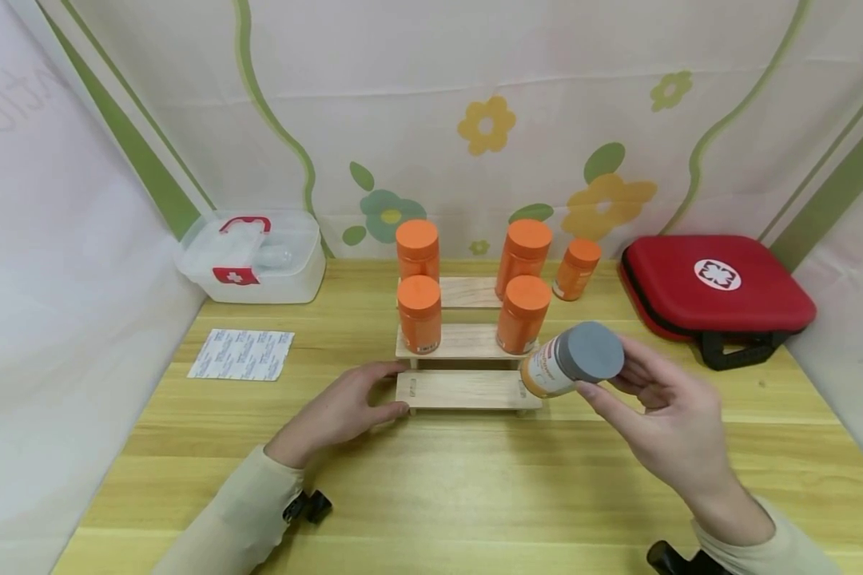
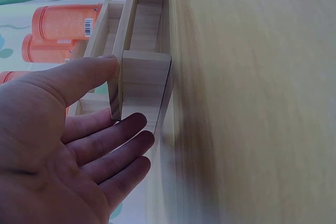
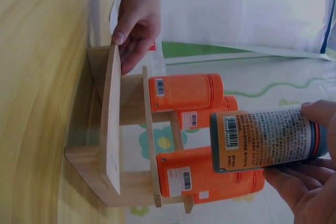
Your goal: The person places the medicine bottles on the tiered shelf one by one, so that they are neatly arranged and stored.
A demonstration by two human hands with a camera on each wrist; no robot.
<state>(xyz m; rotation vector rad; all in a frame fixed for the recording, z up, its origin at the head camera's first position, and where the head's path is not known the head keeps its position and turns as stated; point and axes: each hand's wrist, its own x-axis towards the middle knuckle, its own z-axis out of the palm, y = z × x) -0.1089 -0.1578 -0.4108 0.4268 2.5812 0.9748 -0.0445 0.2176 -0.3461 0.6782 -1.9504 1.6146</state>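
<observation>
My right hand (image 1: pixel 672 419) holds a grey-capped bottle (image 1: pixel 571 361) by its lid, between thumb and fingers. The bottle is tilted above the right end of the lowest step, and its printed label with a barcode shows in the right wrist view. My left hand (image 1: pixel 338 407) pinches the left end of the stepped wooden rack (image 1: pixel 467 390) at its lowest step, the thumb on the front edge. Orange-capped bottles stand on the two upper steps: a left bottle (image 1: pixel 420 315) and a right bottle (image 1: pixel 523 315) on the middle one, with two more behind.
A smaller orange bottle (image 1: pixel 577 270) stands right of the rack on the table (image 1: pixel 446 495). At the right lies a red first-aid case (image 1: pixel 719 279) with a black handle. A clear plastic box (image 1: pixel 280 267) and a blister pack (image 1: pixel 241 354) sit at the left.
</observation>
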